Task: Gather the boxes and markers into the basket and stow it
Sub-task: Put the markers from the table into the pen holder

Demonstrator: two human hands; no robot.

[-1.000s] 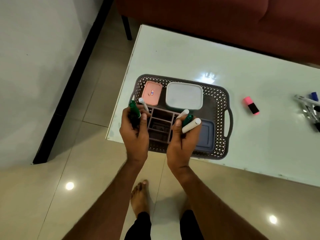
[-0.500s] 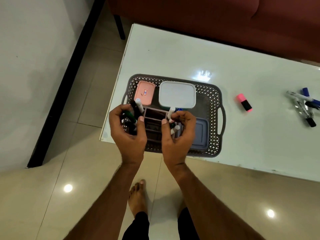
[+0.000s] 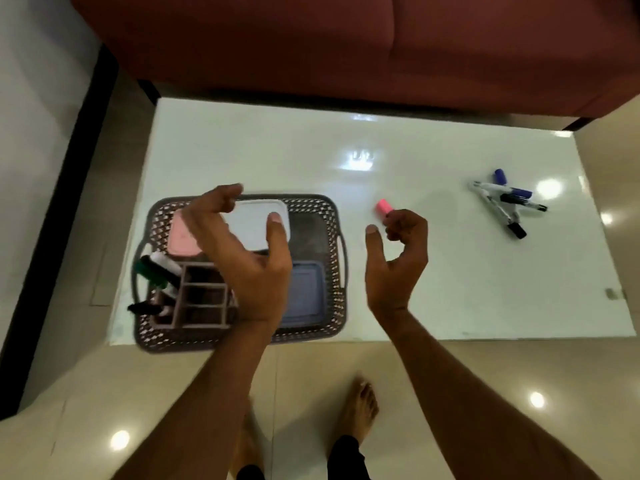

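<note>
A dark perforated basket (image 3: 333,216) sits at the table's front left. It holds a pink box (image 3: 180,239), a white box (image 3: 247,221), a blue-grey box (image 3: 306,292) and a compartment organiser (image 3: 201,301). Green and white markers (image 3: 157,268) stick out of the organiser's left side. My left hand (image 3: 242,254) hovers over the basket, fingers spread and holding nothing. My right hand (image 3: 396,261) is to the right of the basket, its curled fingertips over the near end of a pink highlighter (image 3: 382,205) while the thumb stays apart. A small pile of blue and black markers (image 3: 509,202) lies far right.
The glossy white table (image 3: 433,282) has its front edge just before my bare feet (image 3: 360,407). A red-brown sofa (image 3: 346,46) runs along the far side. A wall with a black skirting (image 3: 69,188) is to the left. The basket overhangs the front edge slightly.
Both hands have let go of the markers, which now stand in the organiser. My left hand rose over the basket and my right hand moved right to the pink highlighter. The view shifted right.
</note>
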